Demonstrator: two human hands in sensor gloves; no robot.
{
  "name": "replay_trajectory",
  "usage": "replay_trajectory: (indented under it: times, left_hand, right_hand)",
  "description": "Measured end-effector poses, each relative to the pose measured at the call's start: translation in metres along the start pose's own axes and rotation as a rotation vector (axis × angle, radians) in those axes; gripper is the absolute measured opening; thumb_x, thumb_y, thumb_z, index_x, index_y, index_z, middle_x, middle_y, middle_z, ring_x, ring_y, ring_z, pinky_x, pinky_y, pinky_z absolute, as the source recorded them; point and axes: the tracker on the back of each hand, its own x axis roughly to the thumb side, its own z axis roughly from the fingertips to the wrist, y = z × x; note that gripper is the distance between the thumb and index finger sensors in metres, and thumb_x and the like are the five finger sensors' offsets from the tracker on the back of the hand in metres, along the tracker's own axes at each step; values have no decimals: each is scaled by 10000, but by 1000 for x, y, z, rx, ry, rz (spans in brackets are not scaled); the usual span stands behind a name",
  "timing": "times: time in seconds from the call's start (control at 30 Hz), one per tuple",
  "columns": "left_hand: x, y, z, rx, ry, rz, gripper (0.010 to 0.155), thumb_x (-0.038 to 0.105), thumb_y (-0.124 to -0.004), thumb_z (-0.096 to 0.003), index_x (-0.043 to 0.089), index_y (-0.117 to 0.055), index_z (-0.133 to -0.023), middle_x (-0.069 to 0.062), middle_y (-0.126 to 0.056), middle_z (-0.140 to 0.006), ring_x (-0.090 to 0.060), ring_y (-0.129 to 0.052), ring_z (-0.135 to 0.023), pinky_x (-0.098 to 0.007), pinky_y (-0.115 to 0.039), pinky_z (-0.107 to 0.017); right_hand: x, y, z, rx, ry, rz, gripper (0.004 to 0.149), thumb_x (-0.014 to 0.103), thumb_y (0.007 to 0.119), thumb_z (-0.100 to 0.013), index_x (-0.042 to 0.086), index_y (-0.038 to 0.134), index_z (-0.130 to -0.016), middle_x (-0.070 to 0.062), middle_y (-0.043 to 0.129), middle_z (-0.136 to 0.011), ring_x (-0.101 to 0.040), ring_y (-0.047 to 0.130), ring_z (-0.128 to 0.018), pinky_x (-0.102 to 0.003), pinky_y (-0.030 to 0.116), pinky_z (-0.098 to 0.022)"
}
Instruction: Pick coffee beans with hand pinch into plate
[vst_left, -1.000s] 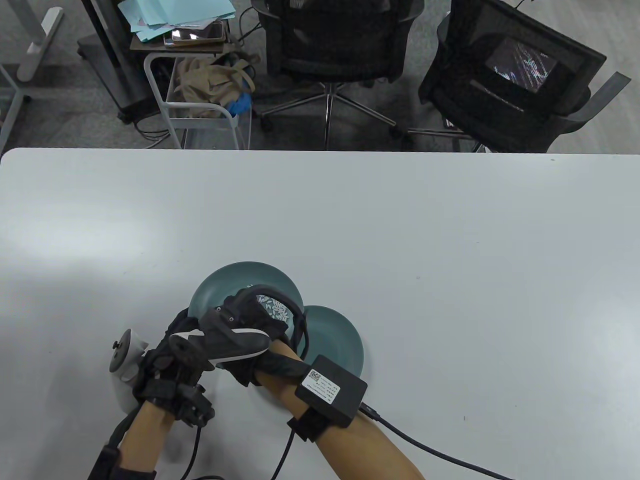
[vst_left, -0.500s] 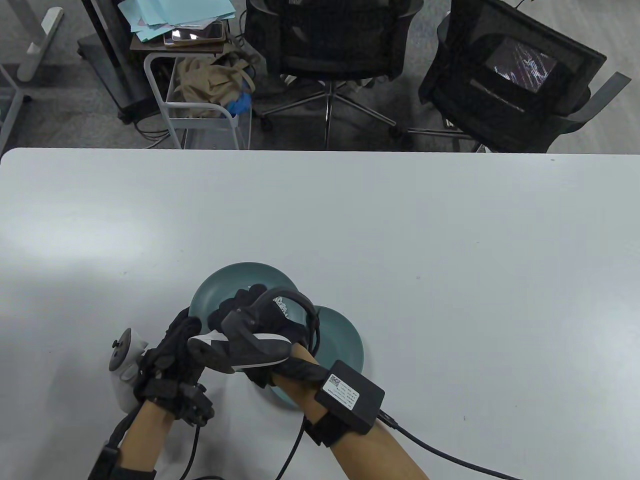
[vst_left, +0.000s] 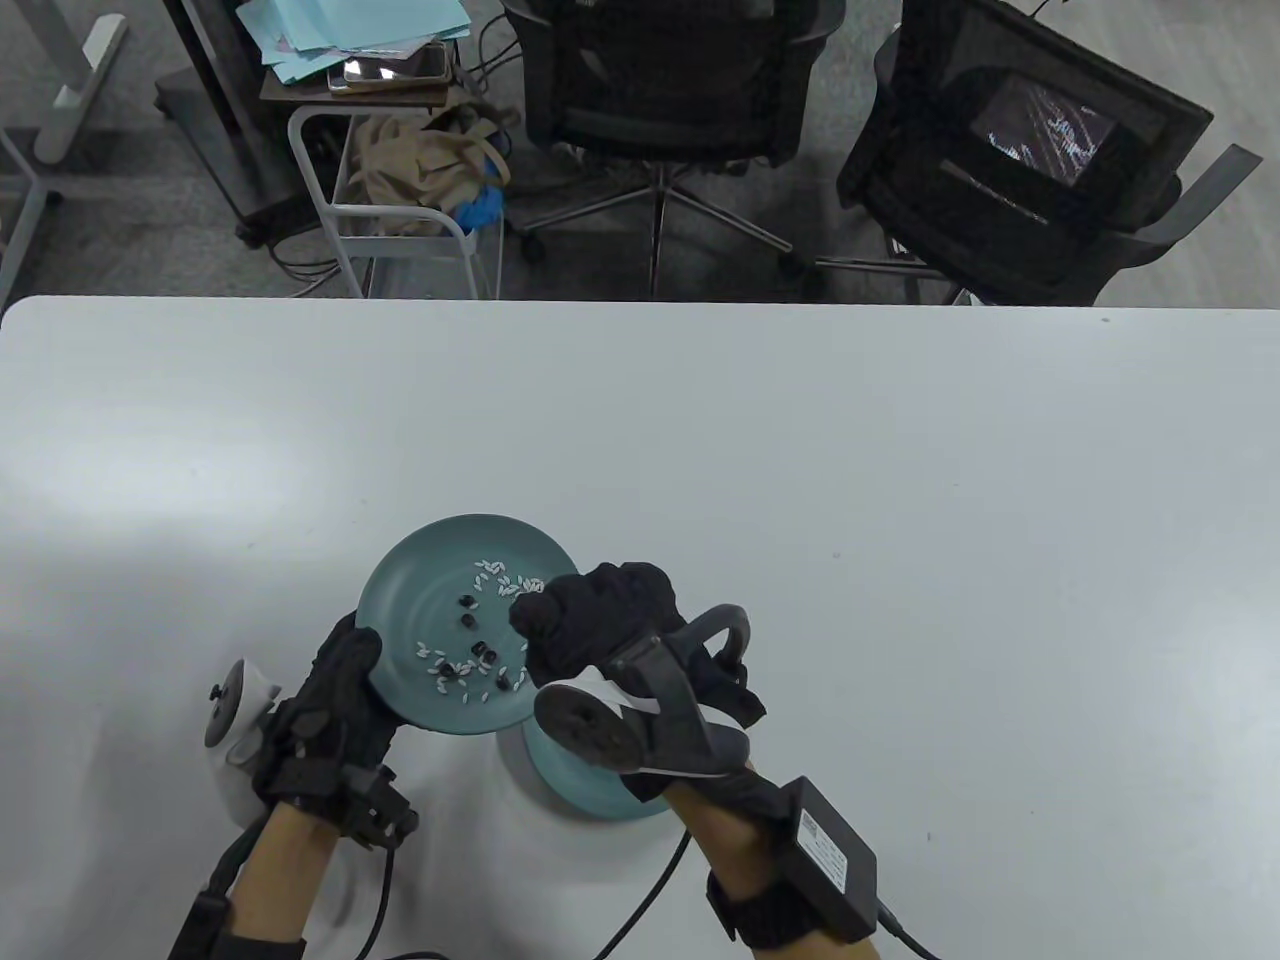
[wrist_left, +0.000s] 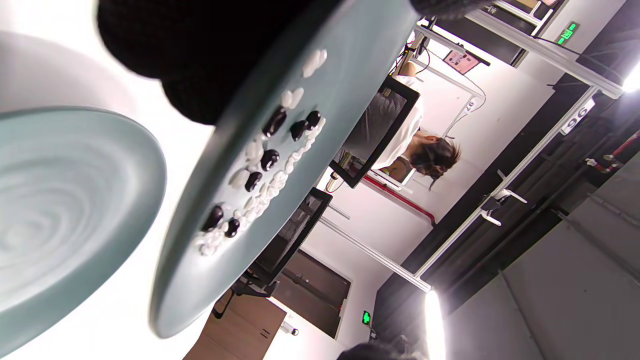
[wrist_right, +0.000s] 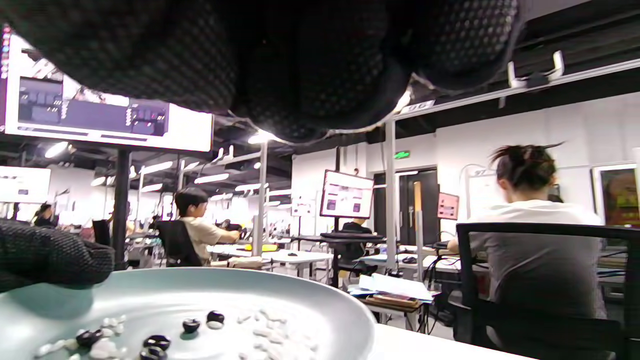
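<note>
Beans: dark coffee beans (vst_left: 478, 652) scattered among white grains (vst_left: 500, 577) on teal plate (vst_left: 420, 585), raised at a tilt.
Second plate: teal plate below (vst_left: 570, 785), flat on bench.
Left hand (vst_left: 335, 700): grips tilted plate's near rim.
Right hand (vst_left: 600, 625): fingers curled beside plate; whether pinching anything, cannot tell.
Bench (vst_left: 900, 500): pale, matte.
Room: office chairs (vst_left: 660, 90), wire cart (vst_left: 410, 200) behind.

We see a smooth, matt white table (vst_left: 900, 480); both teal plates — the upper plate (vst_left: 420, 580) and the lower plate (vst_left: 590, 790) — look glazed, with a soft satin sheen; the coffee beans (vst_left: 478, 650) are dark and glossy, the white grains (vst_left: 500, 575) dull; the gloves on the left hand (vst_left: 330, 710) and right hand (vst_left: 610, 625) are black knitted cloth — rough, dotted weave.
</note>
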Motion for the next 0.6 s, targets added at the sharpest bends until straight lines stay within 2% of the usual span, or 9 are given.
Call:
replay_trajectory:
  times: [0.1, 0.17, 0.23, 0.47, 0.6]
  left_hand:
    - [2, 3, 1, 9, -8, 18, 605, 486, -611, -489, 270, -397, -1014, -72, -727, -922, -349, -907, -593, -383, -833, -385]
    - [3, 5, 1, 14, -10, 23, 605, 488, -611, -490, 272, -399, -1013, -71, -727, -921, -346, -908, -594, -385, -832, -386]
    - [3, 6, 1, 21, -8, 23, 609, 494, -613, -488, 274, -398, -1013, -69, -727, -919, -343, -908, -595, -383, -832, -386]
    - [4, 6, 2, 28, -7, 33, 609, 498, -614, -487, 276, -402, -1013, -67, -729, -917, -340, -909, -596, -382, -831, -388]
    - [5, 8, 3, 29, -15, 50, 609, 500, -616, -486, 278, -405, -1012, -66, -730, -916, -339, -910, -596, -382, -832, -388]
  right_hand:
    - [-9, 3, 17, -32, 44, -25, 366, 383, 840, -408, 269, 813, -754, -46, 954, -687, -233, 922, -480, -532, 735, -505]
    - [-16, 13, 28, -66, 81, -62, 358, 383, 844, -406, 269, 824, -745, -47, 960, -679, -234, 925, -470, -535, 740, -499]
    - [-23, 26, 35, 20, 96, -53, 357, 380, 846, -407, 264, 821, -744, -51, 956, -678, -238, 920, -470, -539, 735, -500]
    - [-33, 30, 41, 40, 136, -55, 361, 379, 845, -407, 259, 819, -747, -51, 956, -679, -238, 923, -471, -541, 738, -500]
    - [-30, 37, 42, 122, 138, 9, 364, 378, 843, -411, 258, 817, -754, -52, 954, -685, -239, 923, -475, -543, 738, -503]
